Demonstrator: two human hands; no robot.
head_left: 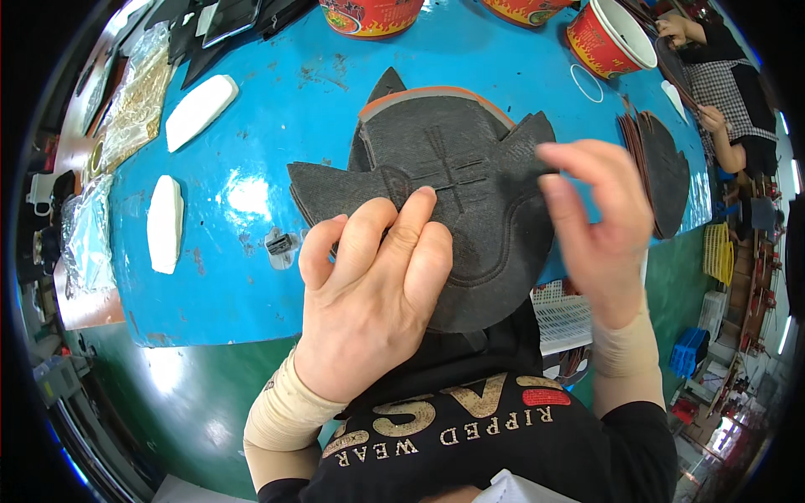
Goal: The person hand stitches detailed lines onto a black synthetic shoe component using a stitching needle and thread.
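Dark grey, leather-like cut pieces (495, 222) lie in a stack near the table's front edge, with pointed lobes, a curved seam and cross-shaped marks. An orange-brown edge (436, 90) shows along the far side. My left hand (369, 293) bends its fingers over the near left part of the stack, gripping it. Its thumb is hidden. At the right edge of the stack is my right hand (599, 218), thumb and forefinger apart around the rim of a lobe. Whether they touch it is hard to tell.
Two white oblong pieces (201, 111) lie left on the blue table (277, 126), near clear plastic bags (88, 235). Red paper tubs (610, 38) stand at the back. More dark pieces (658, 172) are stacked at right. Another person (729, 88) works at the far right.
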